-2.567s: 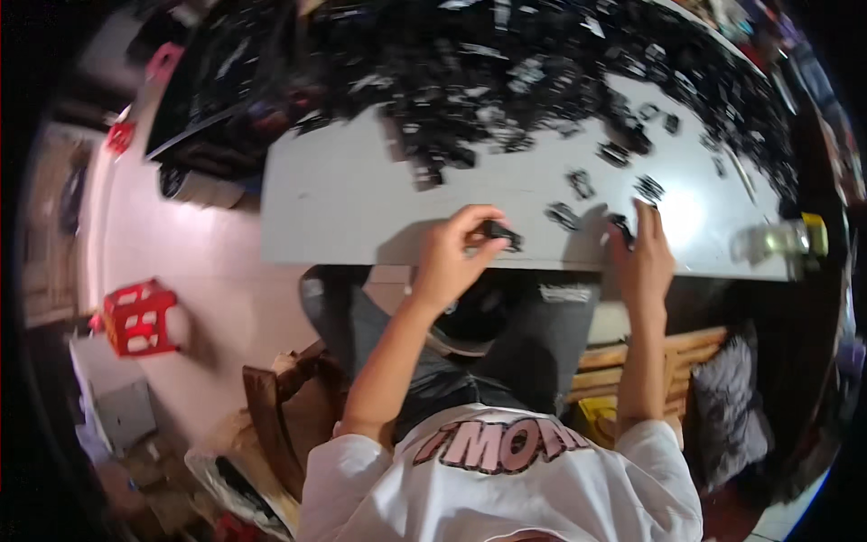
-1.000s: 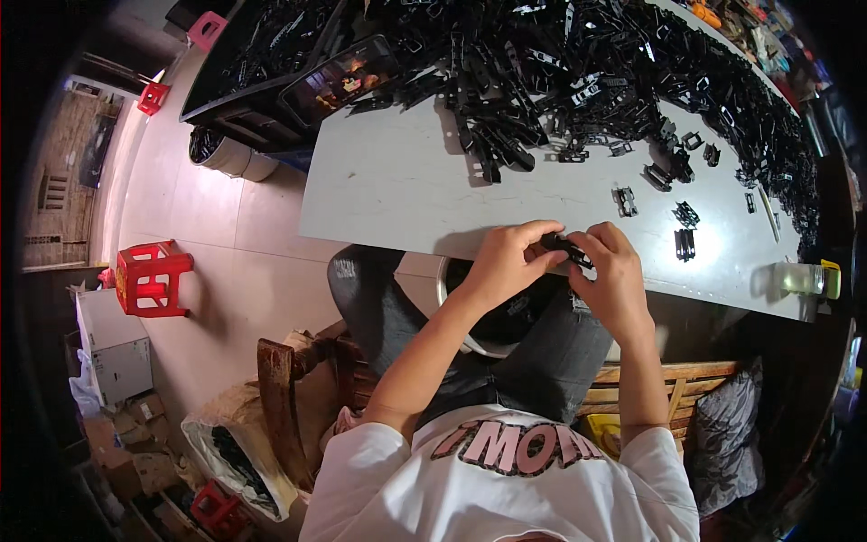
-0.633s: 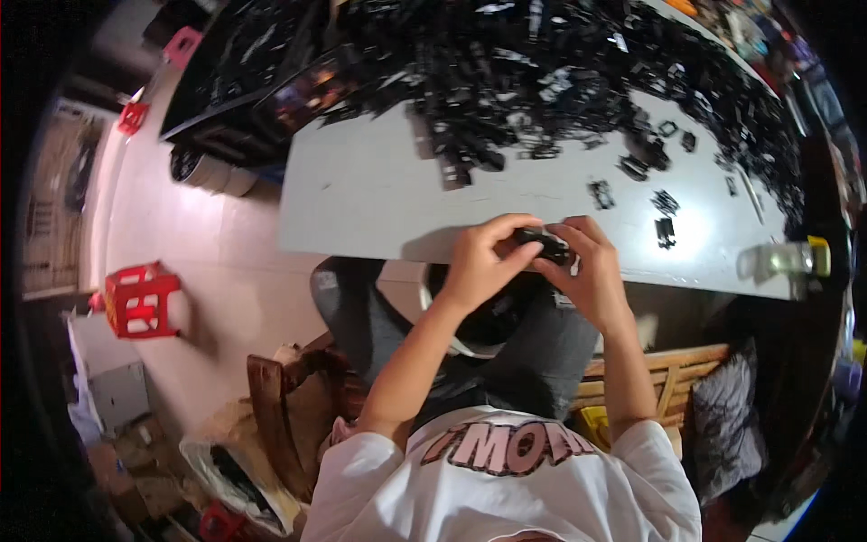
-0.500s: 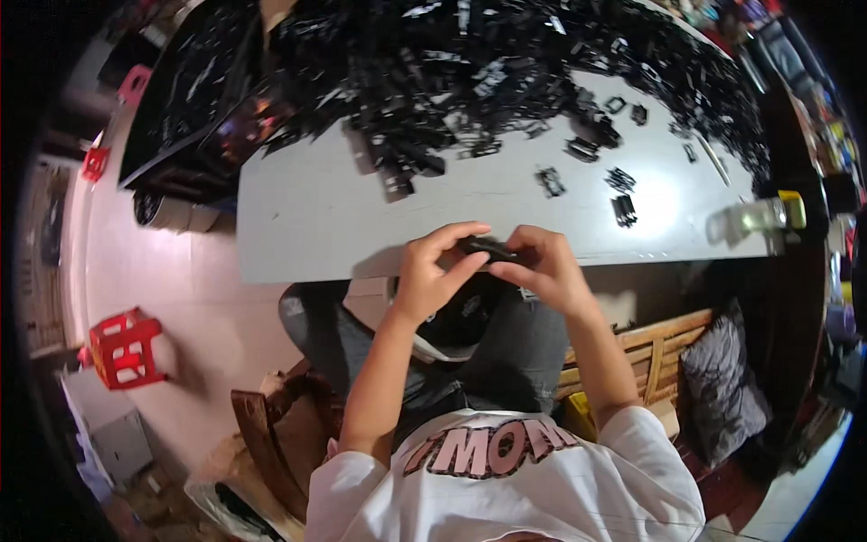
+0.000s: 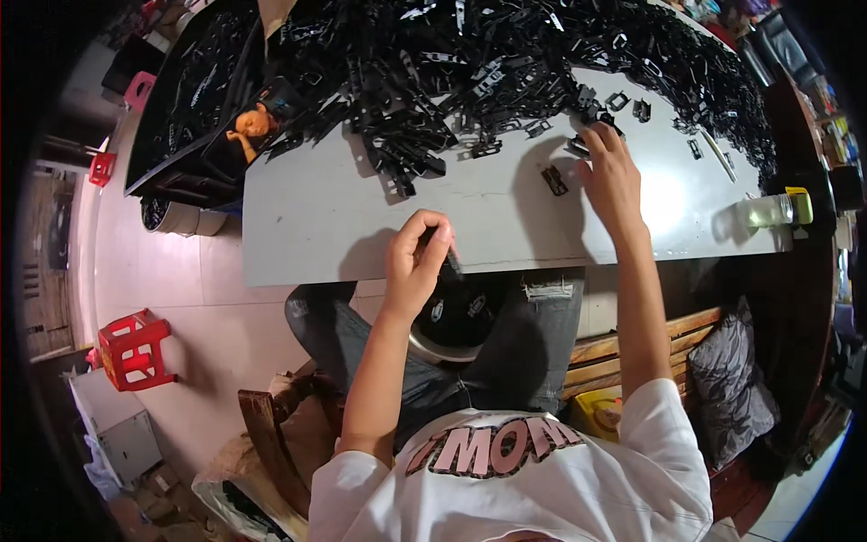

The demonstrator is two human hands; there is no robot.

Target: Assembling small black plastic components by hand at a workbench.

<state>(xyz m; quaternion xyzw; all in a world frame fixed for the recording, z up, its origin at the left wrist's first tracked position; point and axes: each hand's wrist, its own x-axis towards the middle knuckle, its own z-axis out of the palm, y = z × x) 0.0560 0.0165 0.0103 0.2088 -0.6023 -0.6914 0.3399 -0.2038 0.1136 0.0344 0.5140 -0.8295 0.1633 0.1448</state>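
Observation:
My left hand (image 5: 420, 262) is closed in a pinch near the table's front edge. A thin dark plastic piece (image 5: 453, 263) sticks out from its fingers, above a container (image 5: 442, 350) of dark parts between my knees. My right hand (image 5: 612, 176) reaches out over the table, thumb apart from bent fingers, with its fingertips at a small cluster of black plastic parts (image 5: 575, 144). Those fingertips partly cover the cluster, and no grip on a part is visible. Just left of this hand lies a single black clip-like part (image 5: 554, 180) on the grey-white table (image 5: 316, 221).
A large heap of black plastic parts (image 5: 388, 81) covers the far side of the table. To the right stand a pale jar (image 5: 766, 211) and a thin stick (image 5: 720, 157). A red stool (image 5: 137, 350) is on the floor at left, a wooden bench (image 5: 596, 361) behind at right.
Both hands were together on a dark piece at the table's edge. My right hand has moved away, forward and right, to the loose parts; my left keeps a dark piece, tilted downward.

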